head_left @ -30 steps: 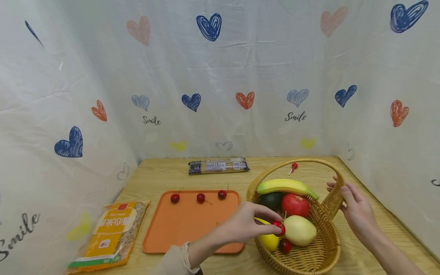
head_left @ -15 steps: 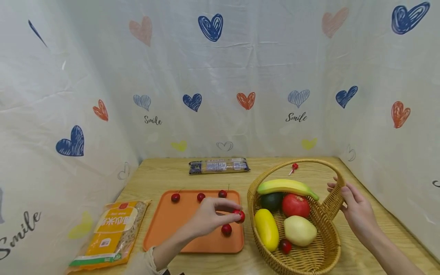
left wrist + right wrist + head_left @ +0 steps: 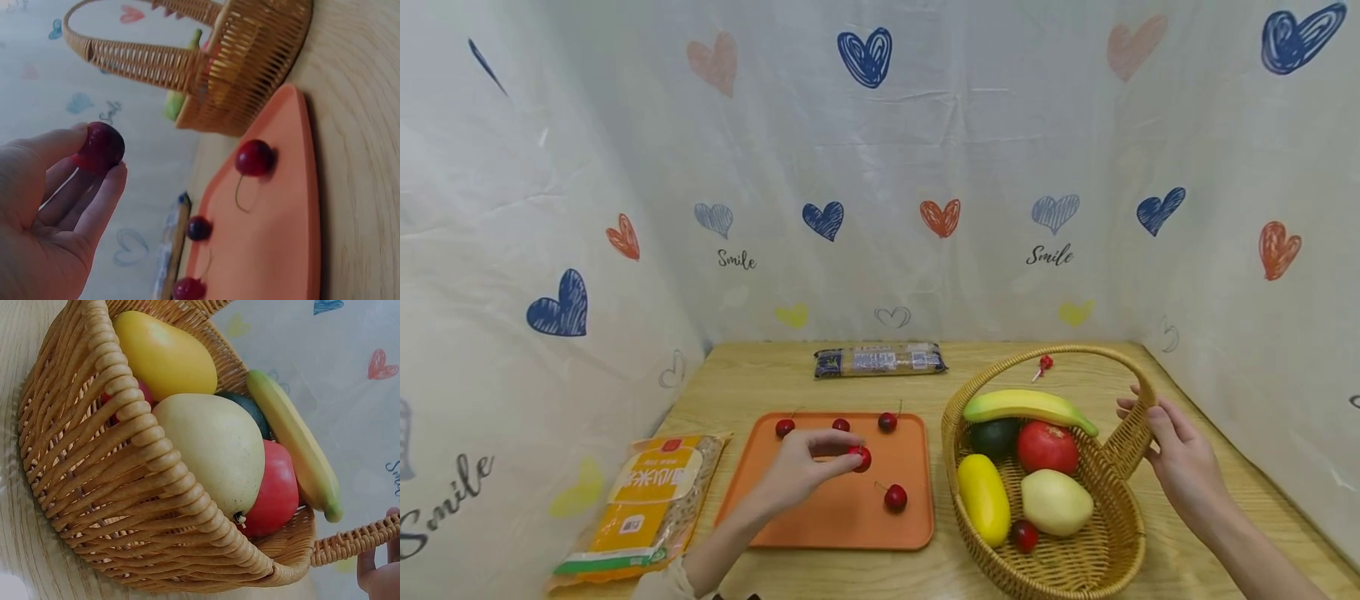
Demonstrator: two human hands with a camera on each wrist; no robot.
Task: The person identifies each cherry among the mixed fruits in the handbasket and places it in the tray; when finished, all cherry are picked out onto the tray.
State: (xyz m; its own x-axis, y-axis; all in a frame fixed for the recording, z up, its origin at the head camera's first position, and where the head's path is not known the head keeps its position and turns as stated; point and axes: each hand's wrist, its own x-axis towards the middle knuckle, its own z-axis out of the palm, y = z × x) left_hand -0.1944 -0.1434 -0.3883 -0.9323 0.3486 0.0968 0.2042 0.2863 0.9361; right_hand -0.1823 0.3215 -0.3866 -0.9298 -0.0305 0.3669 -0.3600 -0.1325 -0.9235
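Over the orange tray (image 3: 820, 525), my left hand (image 3: 797, 468) pinches a dark red cherry (image 3: 861, 458) between thumb and fingertips. The left wrist view shows this cherry (image 3: 101, 147) held up clear of the tray. Several other cherries lie on the tray, among them a stemmed cherry (image 3: 895, 498) near its right side. My right hand (image 3: 1183, 454) holds the handle (image 3: 1138, 417) of a wicker basket (image 3: 1131, 558), thumb in front and fingers behind. Inside the basket are a banana (image 3: 1030, 408), a yellow mango-like fruit (image 3: 983, 500), a pale pear-like fruit (image 3: 1057, 502), a red fruit (image 3: 1047, 447), a dark green fruit (image 3: 994, 437) and a cherry (image 3: 1024, 536).
A yellow-orange bag of grain (image 3: 643, 508) lies left of the tray. Toward the back of the table are a long clear packet with dark ends (image 3: 880, 360) and a red lollipop (image 3: 1043, 365). A heart-patterned curtain (image 3: 925, 150) surrounds the table.
My left hand has moved left from above the basket to above the tray, still pinching the cherry. The right hand stays on the basket handle.
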